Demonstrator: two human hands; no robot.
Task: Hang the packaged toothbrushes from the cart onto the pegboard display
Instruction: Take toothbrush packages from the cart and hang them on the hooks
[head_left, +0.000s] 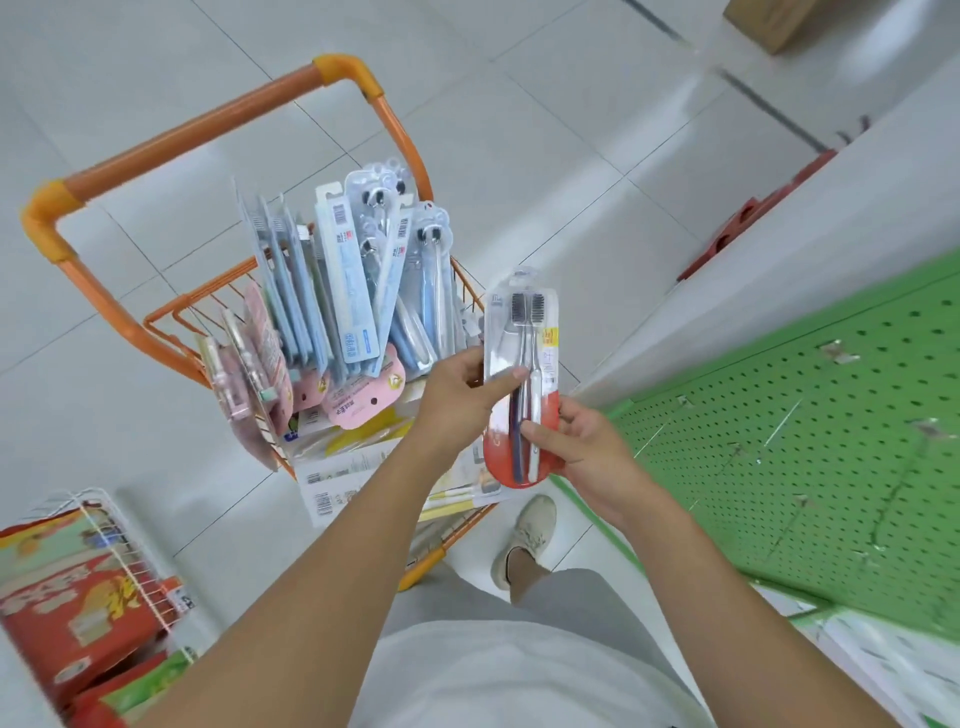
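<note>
Both hands hold one toothbrush pack (522, 374) above the cart (208, 306): left hand (462, 395) pinches its middle, right hand (582, 452) grips its red base. Clear blister, seemingly two dark-bristled brushes; green pegboard (831, 441) lies right.

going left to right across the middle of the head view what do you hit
orange wire cart's handle → pink toothbrush packs → pale blue toothbrush packs → left hand → red-bottomed twin toothbrush pack → right hand → green pegboard
</note>
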